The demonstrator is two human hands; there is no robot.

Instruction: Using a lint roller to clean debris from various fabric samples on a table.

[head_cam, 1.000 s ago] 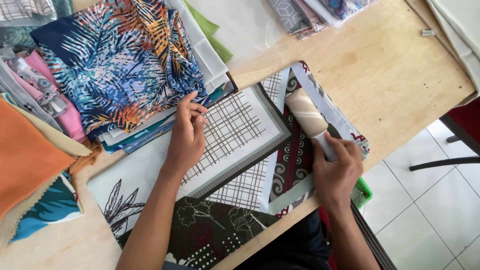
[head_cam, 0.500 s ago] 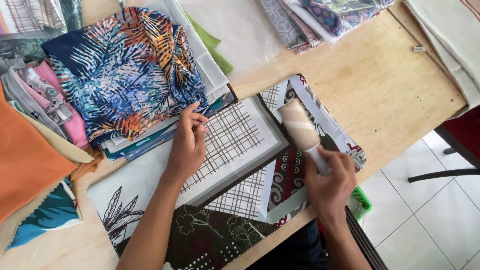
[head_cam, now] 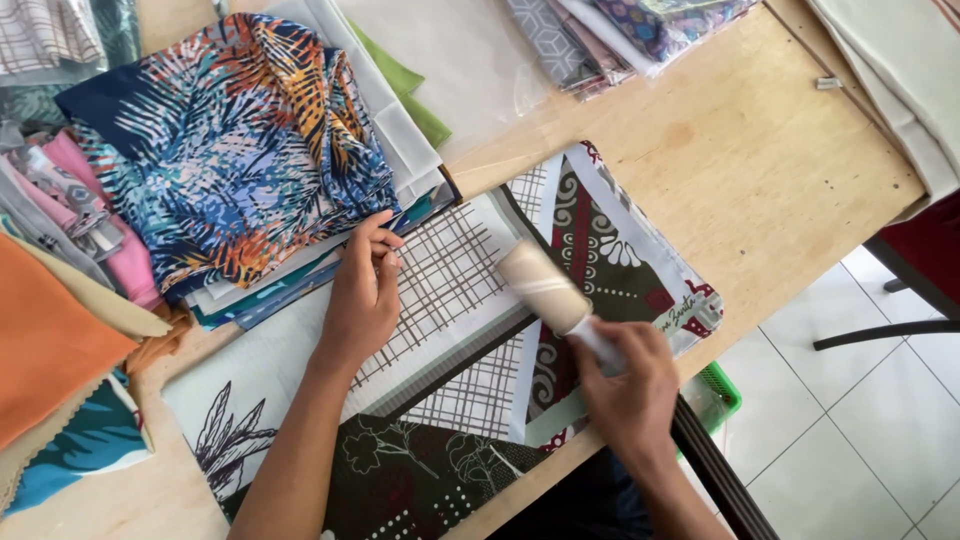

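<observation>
**A:** Start at the left edge. What's over there?

**B:** An orange cloth with a teal printed piece poking out below it, both cut off by the frame. Next to them sits a stack of folded fabrics, topped by a blue and orange leaf-print fabric.

**A:** And your left hand?

**B:** My left hand lies palm down on the patterned cloth, on its white panel with the grid lines. Fingers are together and bent, tips just beside the bottom of the stack. It grips nothing, it only presses the cloth flat on the wooden table.

**A:** Moving right?

**B:** My right hand is closed around the white handle of a lint roller. The beige roll sticks out up and to the left from my fist and rests on the cloth, right where the grid panel meets the dark brown and red swirl border. The roll sits between my two hands, near the left fingertips but apart from them.

**A:** Anything you can't make out?

**B:** The roller is blurred, and my fingers hide most of the handle. A green basket peeks from under the table edge. More folded fabrics run out of the top.
</observation>
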